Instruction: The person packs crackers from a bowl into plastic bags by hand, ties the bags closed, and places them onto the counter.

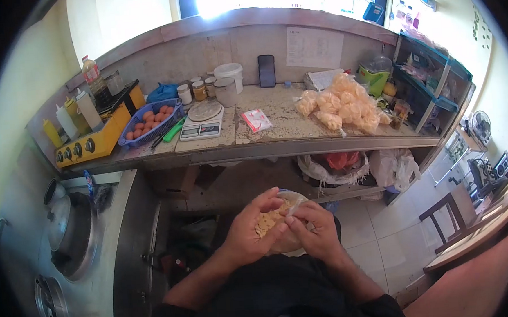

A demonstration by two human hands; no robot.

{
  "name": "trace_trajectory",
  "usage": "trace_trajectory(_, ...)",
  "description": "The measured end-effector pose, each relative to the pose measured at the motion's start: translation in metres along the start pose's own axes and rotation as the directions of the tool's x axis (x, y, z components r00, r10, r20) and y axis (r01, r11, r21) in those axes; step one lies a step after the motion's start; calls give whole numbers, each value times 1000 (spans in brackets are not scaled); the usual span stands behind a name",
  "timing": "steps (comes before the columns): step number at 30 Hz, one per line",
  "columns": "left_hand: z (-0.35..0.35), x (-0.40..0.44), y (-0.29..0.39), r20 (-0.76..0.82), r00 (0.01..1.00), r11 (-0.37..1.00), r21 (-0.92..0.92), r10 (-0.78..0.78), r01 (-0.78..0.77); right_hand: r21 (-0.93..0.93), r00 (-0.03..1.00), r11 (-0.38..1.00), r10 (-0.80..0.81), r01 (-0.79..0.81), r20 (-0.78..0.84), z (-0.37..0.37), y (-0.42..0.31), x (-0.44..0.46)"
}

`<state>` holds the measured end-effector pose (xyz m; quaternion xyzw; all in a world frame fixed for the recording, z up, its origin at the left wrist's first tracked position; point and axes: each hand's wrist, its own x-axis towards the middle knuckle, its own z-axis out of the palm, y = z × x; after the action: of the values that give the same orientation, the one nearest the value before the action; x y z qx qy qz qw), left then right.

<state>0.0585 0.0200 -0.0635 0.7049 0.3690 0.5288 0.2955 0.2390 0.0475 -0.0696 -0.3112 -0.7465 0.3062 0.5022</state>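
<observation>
Close to my body, above my lap, is a clear plastic bag (296, 204) with pale yellow, flaky pieces of food (267, 220) about it. My left hand (251, 228) curves around the left side of the bag, its thumb reaching across the front. On the other side, my right hand (317, 229) pinches the bag's thin upper edge between thumb and fingers. Behind the fingers shows a pale rim with a blue edge (291, 192), perhaps a bowl; my hands hide most of it.
The counter ahead holds a kitchen scale (201, 130), a basket (126, 142) of eggs, a red-and-white packet (257, 120), a phone (266, 70) and a pile of filled clear bags (347, 106). At left are a yellow stove (93, 146) and a lidded pot (60, 224).
</observation>
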Motion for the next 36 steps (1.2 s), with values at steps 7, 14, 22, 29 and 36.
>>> trace_trajectory(7, 19, -24, -41, 166, 961, 955, -161, -222, 248, 126, 988, 980, 155, -152, -19, 8, 25, -11)
trace_trajectory(14, 23, -35, -79, 29, 954, 875, -391, -299, 286, 17, 943, 970, 241, -243, -229, -25, 84, 55)
trace_trajectory(22, -21, -95, -136, -167, 856, 865, -216, -490, 453, -316, 843, 876, 165, -364, -512, -125, 232, 220)
trace_trajectory(29, -25, -192, -207, -321, 757, 816, -104, -569, 569, -631, 928, 776, -250, 21, -277, -75, 209, 173)
trace_trajectory(36, -10, -198, -219, -339, 871, 860, 244, -357, 448, -826, 967, 561, -234, 51, -99, -32, 198, 194)
